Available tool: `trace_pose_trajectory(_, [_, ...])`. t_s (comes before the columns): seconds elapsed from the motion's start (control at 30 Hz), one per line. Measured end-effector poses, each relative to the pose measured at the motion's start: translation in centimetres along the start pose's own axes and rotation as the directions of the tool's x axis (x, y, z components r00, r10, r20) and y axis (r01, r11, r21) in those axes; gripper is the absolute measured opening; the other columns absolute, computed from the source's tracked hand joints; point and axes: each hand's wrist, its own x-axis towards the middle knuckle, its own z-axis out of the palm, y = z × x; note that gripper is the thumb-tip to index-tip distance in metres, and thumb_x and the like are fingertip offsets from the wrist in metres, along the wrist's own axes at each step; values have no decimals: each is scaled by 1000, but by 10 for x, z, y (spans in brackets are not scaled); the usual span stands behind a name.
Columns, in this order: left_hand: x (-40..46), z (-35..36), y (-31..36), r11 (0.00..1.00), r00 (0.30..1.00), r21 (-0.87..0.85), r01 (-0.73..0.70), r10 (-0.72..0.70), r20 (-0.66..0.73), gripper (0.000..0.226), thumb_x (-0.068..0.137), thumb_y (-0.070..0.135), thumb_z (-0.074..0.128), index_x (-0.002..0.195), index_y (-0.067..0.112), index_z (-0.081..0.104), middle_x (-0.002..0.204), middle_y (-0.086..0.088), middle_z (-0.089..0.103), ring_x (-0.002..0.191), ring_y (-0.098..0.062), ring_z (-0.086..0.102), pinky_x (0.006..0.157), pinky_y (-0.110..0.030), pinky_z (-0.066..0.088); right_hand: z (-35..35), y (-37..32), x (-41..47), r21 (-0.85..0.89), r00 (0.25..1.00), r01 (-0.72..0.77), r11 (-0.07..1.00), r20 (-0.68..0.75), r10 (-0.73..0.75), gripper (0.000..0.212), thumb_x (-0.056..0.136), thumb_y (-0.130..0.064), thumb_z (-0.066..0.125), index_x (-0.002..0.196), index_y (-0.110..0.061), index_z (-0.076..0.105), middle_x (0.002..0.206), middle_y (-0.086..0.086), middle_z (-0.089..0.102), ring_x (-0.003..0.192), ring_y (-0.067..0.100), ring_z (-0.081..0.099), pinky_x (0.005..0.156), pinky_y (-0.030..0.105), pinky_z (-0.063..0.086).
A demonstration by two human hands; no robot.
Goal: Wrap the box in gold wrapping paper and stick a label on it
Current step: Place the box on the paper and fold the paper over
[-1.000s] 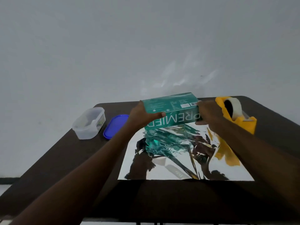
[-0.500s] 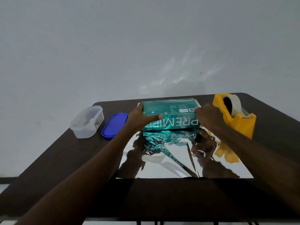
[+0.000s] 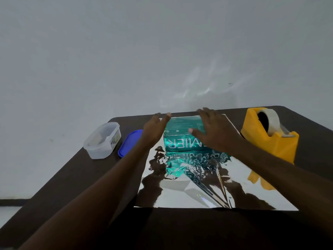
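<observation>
The teal box sits at the far end of the wrapping paper, toward 12 o'clock on the dark table, its printed long side facing the person. Both hands are apart and hold nothing: the left hand hovers with straight fingers just beside the box's left end at about 9 o'clock from it, and the right hand is spread over its top right portion; whether that palm touches the lid cannot be told. The box looks like a light, stiff carton with flat faces, so it should slide easily on the slick sheet and is best steadied by its two short ends. The paper reads as thin, mirror-bright foil, already creased near the box, so it likely wrinkles and tears readily; the sensible hold is its near edge at 6 o'clock, lifted with both hands at the corners. A yellow tape dispenser stands at 3 o'clock of the box, a clear tub and blue lid at 9 o'clock. No label can be made out.
</observation>
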Motion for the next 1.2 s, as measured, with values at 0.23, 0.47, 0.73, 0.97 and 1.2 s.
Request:
trace_pose_trajectory(0.23, [48, -9, 12, 953, 995, 287, -99, 89, 48, 51, 99, 49, 44, 125, 9, 61, 131, -9, 61, 121, -26, 53, 93, -32, 38, 28, -1, 11, -247, 986, 88, 965, 161, -49, 106, 71, -90, 3, 152, -24, 22, 158, 10, 30, 144, 31, 29, 117, 55, 21])
trace_pose_trajectory(0.47, [96, 6, 24, 850, 969, 503, -155, 33, 243, 41, 102, 31, 44, 123, 1, 64, 131, -15, 60, 123, -30, 52, 96, -31, 39, 34, -1, 11, -216, 990, 66, 974, 136, -37, 99, 75, -85, 18, 154, -26, 18, 160, 9, 27, 146, 31, 24, 119, 56, 16])
trace_pose_trajectory(0.73, [147, 29, 1, 764, 905, 603, -230, -60, 420, 60, 90, 60, 54, 120, 9, 66, 126, -10, 63, 116, -27, 57, 91, -34, 42, 33, -3, 8, -178, 993, 55, 983, 111, -35, 96, 76, -82, 25, 155, -28, 15, 162, 6, 23, 148, 29, 20, 120, 55, 15])
trace_pose_trajectory(0.97, [168, 44, -24, 726, 936, 668, -166, -96, 338, 47, 92, 38, 62, 127, 6, 59, 132, -11, 58, 120, -29, 55, 97, -35, 43, 36, -2, 9, -157, 994, 50, 986, 107, -34, 96, 76, -83, 25, 155, -29, 14, 162, 5, 21, 149, 28, 18, 120, 55, 13])
trace_pose_trajectory(1.2, [166, 43, -28, 844, 971, 506, -179, 67, 231, 27, 77, 17, 76, 102, 6, 75, 98, -10, 73, 91, -25, 66, 76, -27, 48, 37, -2, 8, -153, 995, 51, 987, 90, -38, 95, 77, -82, 27, 155, -28, 17, 161, 6, 24, 148, 29, 21, 119, 55, 15])
